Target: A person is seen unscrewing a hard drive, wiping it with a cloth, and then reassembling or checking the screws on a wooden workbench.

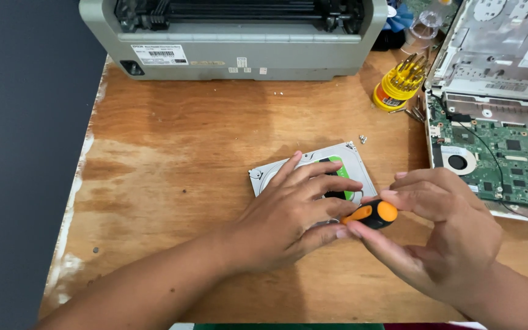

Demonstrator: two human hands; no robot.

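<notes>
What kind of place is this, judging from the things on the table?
Probably a small electronics repair bench. On the wooden table lie an opened laptop with a bare green circuit board and a yellow screwdriver bit set, while the hands work on a hard drive.

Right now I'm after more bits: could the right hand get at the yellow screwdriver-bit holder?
Probably yes. The bare table between the right hand and the yellow bit holder looks clear, but that hand holds an orange-and-black screwdriver.
</notes>
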